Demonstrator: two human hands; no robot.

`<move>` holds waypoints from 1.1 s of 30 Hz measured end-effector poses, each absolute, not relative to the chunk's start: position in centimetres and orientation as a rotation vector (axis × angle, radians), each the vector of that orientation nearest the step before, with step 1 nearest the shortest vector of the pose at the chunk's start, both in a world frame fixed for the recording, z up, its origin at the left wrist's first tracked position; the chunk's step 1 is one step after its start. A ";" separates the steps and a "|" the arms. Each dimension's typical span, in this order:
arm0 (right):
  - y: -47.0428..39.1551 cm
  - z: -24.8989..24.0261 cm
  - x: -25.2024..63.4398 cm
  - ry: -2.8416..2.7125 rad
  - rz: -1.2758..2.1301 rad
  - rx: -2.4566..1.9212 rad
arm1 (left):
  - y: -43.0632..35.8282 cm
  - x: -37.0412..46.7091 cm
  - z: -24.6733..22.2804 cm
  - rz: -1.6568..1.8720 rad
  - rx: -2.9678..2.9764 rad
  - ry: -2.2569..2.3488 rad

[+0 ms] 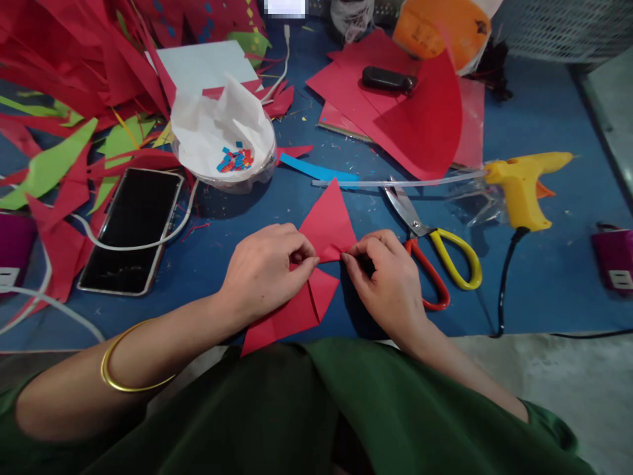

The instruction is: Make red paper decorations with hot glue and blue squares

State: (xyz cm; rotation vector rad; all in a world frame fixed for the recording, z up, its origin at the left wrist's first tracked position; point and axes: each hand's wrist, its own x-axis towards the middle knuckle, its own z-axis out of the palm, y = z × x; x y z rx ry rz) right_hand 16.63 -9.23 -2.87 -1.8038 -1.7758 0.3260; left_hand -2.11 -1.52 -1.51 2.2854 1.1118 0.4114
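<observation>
A folded red paper piece [329, 227] points away from me at the table's middle, its lower edge pinched at both ends. My left hand [271, 267] grips its left corner between thumb and curled fingers. At the right corner, my right hand [386, 277] closes thumb and fingertips on the paper. Below lies more creased red paper [291, 310], partly under my left hand; whether it joins the upper piece I cannot tell. Scissors [420, 231] with one red and one yellow handle lie open just right of my right hand.
A phone [132, 227] with a white cable lies left, near a paper-lined bowl [198, 148] of small bits. Red and green scraps [59, 158] cover the far left. Red sheets [395, 125] lie behind; a yellow glue gun [524, 191] with a black cord is right.
</observation>
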 end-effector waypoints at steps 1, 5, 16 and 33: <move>-9.2 -2.9 16.6 -1.772 0.323 -1.808 | -1.5 -2.1 -1.5 0.413 2.292 1.111; -9.2 -3.1 16.5 -1.776 0.303 -1.831 | -1.7 -2.0 -1.4 0.413 2.327 1.108; -9.1 -3.4 16.4 -1.804 0.241 -1.851 | -2.2 -2.5 -2.0 0.388 2.747 0.842; -12.6 -1.5 18.4 -2.033 -0.076 -1.522 | -2.6 -2.7 -1.3 0.328 3.107 0.602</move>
